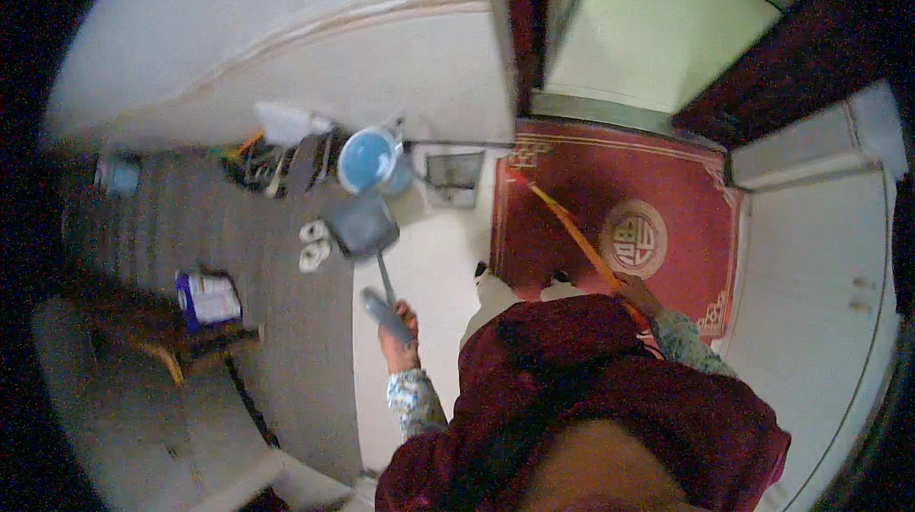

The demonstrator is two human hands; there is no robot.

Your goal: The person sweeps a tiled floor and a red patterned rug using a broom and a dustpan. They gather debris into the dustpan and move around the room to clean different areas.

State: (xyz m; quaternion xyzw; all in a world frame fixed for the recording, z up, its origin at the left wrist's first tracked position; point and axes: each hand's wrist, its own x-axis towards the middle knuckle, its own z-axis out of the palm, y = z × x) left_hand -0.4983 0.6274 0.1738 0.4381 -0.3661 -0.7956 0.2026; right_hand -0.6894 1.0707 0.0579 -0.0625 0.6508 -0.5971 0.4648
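My left hand (399,344) is closed around the thick grey handle (386,315) of what looks like a long-handled dustpan. Its dark grey pan (363,226) lies farther out, beside a blue bucket (368,158). On the other side of my body, my right hand (640,295) grips a long orange stick (579,240). That stick slants across a red doormat (550,154) with a pale round emblem, and its far end looks red. Blur hides what kind of tool it is.
White slippers (314,246) lie on the grey floor near the pan. Bundled items (286,165) and a dark tray-like thing (455,176) stand along the wall. Beyond the mat is a doorway threshold (607,111); a white cabinet (808,247) is at the right, a purple-and-white package (211,297) at the left.
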